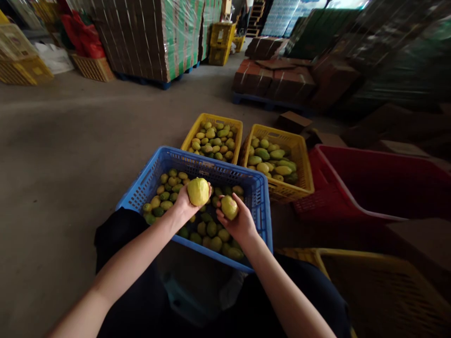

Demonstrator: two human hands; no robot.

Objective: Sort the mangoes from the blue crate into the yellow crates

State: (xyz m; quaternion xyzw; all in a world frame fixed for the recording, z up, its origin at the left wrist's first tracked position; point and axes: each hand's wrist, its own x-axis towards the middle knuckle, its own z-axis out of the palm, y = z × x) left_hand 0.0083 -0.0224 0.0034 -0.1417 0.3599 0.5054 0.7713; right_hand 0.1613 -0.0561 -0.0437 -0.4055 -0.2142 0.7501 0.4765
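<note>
The head view is showing a slotted blue plastic crate (192, 164) sitting beneath both hands, holding many oval green and yellowish fruits (213, 228). Over it, the left hand (183, 203) is cupping a large, lumpy yellow-green fruit (198, 191); the right hand (244, 225), fingers curling, is gripping a smaller yellow-green fruit (229, 207). Straight beyond the hands, a yellow plastic crate (225, 121) is holding similar fruits; right of it, a second yellow crate (289, 190) is containing longer ones too. A deep red plastic bin (327, 192) is standing rightward of the right hand. Grey concrete floor (88, 122) is stretching leftward; farther ahead, plastic-wrapped stacked cartons (141, 37) are standing on a blue pallet (165, 85).
</note>
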